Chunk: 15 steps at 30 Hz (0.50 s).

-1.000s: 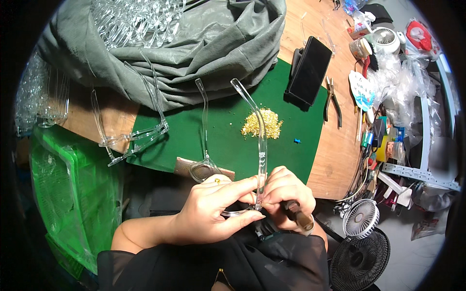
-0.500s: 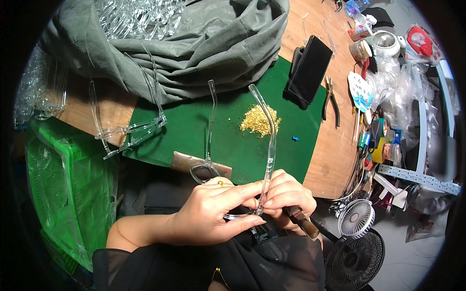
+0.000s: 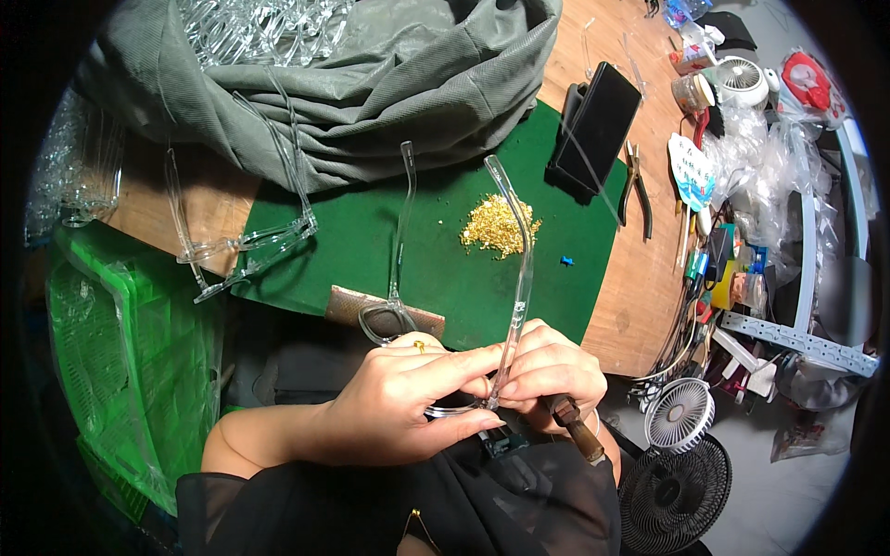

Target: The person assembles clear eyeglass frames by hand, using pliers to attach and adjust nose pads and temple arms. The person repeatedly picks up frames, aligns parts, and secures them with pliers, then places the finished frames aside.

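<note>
Clear plastic glasses [image 3: 520,287] are held low over my lap, both temples pointing away from me. My left hand [image 3: 394,398] is closed round the front, its thumb and fingers near the right-hand hinge. The fingers of my right hand [image 3: 552,371] are bent at that same hinge. A brown-handled screwdriver [image 3: 586,440] sticks out below my right hand, held in it; its tip is hidden by my fingers. Beyond the hands, a heap of small gold-coloured screws [image 3: 501,227] lies on the green mat [image 3: 445,287].
Other clear glasses [image 3: 250,250] stand at the left, by a grey cloth [image 3: 389,111] holding many more frames. A black phone [image 3: 598,130], pliers [image 3: 635,195] and a tiny blue piece [image 3: 567,261] lie right. A green crate [image 3: 139,361] stands left; fans [image 3: 680,417] stand lower right.
The screwdriver's handle has shifted slightly left and down below my right hand. The view has moved a little; both hands keep their hold at the hinge.
</note>
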### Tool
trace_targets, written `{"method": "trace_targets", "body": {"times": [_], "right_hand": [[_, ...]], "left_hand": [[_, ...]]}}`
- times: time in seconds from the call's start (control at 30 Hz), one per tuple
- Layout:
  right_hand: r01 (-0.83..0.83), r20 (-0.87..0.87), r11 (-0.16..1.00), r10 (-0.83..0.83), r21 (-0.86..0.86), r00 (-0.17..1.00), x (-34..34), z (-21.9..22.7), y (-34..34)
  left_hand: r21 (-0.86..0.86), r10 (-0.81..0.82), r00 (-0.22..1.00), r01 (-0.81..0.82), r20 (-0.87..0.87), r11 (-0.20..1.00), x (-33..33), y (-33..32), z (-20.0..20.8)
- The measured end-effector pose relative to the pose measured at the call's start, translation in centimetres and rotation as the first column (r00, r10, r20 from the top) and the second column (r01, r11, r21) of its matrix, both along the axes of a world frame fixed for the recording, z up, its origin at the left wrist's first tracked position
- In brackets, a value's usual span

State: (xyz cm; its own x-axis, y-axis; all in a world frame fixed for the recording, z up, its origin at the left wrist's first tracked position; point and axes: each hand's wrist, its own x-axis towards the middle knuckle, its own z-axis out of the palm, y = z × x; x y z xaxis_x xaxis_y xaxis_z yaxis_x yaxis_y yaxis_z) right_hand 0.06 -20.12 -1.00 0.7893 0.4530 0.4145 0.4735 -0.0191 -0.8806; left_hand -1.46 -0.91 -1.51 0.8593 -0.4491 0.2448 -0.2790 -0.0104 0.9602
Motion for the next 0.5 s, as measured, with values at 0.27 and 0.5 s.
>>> {"method": "trace_targets", "body": {"times": [0.27, 0.5], "right_hand": [[-0.008, -0.04, 0.999, 0.009, 0.034, 0.999, -0.16, -0.19, -0.06], [0.003, -0.067, 1.0, -0.001, 0.031, 0.998, -0.49, 0.24, -0.13]], "left_hand": [[0.022, -0.057, 0.998, 0.057, -0.028, 0.998, 0.47, 0.17, 0.33], [-0.027, -0.058, 0.997, 0.057, -0.045, 0.998, 0.19, 0.07, 0.14]]}}
